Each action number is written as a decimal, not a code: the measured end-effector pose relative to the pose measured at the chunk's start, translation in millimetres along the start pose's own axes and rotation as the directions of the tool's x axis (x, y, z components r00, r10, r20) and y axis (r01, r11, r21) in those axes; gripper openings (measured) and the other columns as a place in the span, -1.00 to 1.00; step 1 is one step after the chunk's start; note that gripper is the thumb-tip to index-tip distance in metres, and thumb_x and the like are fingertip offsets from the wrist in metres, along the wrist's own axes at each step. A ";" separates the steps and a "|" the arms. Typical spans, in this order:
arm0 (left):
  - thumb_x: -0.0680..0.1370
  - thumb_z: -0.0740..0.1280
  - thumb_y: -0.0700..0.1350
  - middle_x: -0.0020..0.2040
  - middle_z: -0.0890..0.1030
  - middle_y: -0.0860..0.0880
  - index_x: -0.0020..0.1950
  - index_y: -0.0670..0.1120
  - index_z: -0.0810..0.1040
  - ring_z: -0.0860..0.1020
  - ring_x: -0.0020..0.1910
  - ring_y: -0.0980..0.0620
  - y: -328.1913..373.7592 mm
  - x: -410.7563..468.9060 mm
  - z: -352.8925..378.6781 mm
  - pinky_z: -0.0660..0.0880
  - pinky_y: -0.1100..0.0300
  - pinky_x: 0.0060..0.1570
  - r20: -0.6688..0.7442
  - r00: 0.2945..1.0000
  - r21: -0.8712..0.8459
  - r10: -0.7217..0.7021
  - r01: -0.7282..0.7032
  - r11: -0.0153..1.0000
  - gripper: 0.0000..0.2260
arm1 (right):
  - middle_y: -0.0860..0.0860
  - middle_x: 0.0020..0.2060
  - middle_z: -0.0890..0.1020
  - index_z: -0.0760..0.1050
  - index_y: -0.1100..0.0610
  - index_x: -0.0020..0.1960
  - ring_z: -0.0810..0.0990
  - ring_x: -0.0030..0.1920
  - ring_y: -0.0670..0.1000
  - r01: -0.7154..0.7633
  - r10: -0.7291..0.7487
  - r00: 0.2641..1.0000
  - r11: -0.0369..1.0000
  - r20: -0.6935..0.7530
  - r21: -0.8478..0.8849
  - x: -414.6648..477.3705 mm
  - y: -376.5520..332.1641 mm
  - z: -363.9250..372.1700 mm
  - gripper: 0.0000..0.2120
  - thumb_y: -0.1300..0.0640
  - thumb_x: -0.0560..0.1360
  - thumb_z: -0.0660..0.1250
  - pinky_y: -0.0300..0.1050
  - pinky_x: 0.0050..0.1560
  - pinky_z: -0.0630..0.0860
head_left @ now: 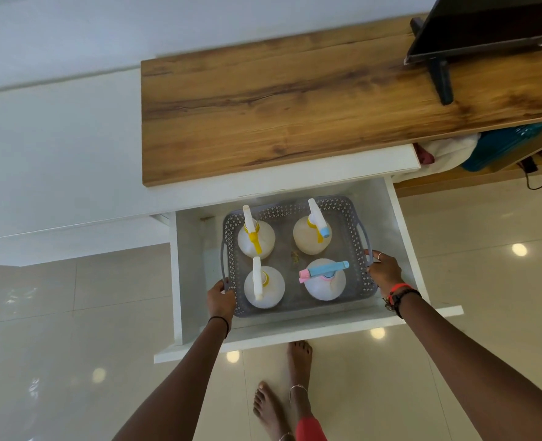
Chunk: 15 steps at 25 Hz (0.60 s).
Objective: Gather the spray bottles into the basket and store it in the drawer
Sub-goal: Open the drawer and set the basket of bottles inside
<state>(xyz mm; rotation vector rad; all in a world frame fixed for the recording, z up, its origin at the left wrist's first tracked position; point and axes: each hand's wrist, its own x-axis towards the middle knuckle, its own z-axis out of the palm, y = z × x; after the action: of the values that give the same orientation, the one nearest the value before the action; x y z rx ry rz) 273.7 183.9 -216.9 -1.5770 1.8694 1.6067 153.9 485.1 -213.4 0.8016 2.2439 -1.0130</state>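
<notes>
Grey basket (pixel 295 308) — four spray bottles (pixel 256 238) (upright) — two hands (pixel 220 300).

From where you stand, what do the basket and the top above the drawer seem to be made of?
The basket looks like grey moulded plastic: thin walls pierced in a regular lattice, moulded handles. The top looks like wood or wood-look laminate, matte, with brown grain streaks; which one I cannot tell.

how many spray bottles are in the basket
4, all upright in the basket, which sits in the open drawer: back left, back right, front left, front right with the blue and pink head. None look hidden.
</notes>
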 end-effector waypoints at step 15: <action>0.54 0.26 -0.34 0.29 0.57 -0.21 0.33 -0.22 0.53 0.53 0.28 -0.21 -32.3 63.5 18.8 0.47 -0.08 0.32 -0.050 0.996 -0.051 -0.079 0.076 0.996 -0.65 | 0.24 0.11 0.64 0.56 0.15 0.26 0.56 -0.04 0.13 -0.001 0.001 1.000 0.997 -0.004 0.079 59.0 12.2 53.3 -0.60 0.37 0.48 0.20 0.08 0.18 0.55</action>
<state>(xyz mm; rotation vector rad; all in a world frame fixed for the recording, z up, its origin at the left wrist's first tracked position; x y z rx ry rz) 265.5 168.8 -288.5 -1.7052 1.7833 1.6048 135.0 466.8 -289.3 0.8388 2.2184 -1.1060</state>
